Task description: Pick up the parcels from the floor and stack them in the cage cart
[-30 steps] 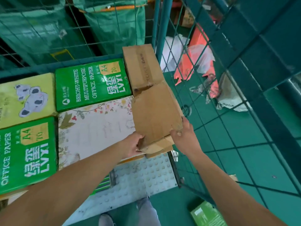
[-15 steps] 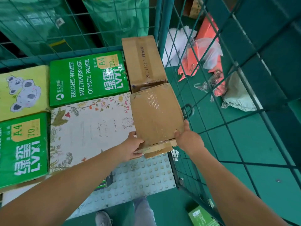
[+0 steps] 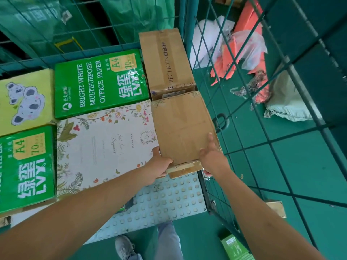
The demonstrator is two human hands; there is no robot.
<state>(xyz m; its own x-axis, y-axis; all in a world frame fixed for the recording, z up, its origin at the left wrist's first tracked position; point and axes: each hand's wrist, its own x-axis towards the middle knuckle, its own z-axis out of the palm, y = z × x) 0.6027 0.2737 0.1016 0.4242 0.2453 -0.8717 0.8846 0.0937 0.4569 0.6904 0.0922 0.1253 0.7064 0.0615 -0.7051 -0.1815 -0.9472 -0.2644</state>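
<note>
A plain brown cardboard parcel [image 3: 181,126] lies flat in the cage cart, against its right mesh wall [image 3: 212,94] and right behind another brown box [image 3: 166,61]. My left hand [image 3: 159,165] grips the parcel's near left corner. My right hand [image 3: 211,156] holds its near right corner, fingers lying on the top face. Beside it lie a floral white box [image 3: 105,145], two green office-paper boxes [image 3: 99,83] [image 3: 26,167] and a yellow koala box [image 3: 24,98].
The cart's studded grey floor [image 3: 165,203] shows in front of the boxes. Outside the mesh on the green floor lie orange and white bags [image 3: 242,44], a grey sack [image 3: 287,102], a small green box [image 3: 234,246] and a brown box edge [image 3: 276,207]. My shoe [image 3: 124,246] is below.
The brown parcel has come down from a tilt to lie flat behind the other brown box. Both hands stayed on its near end.
</note>
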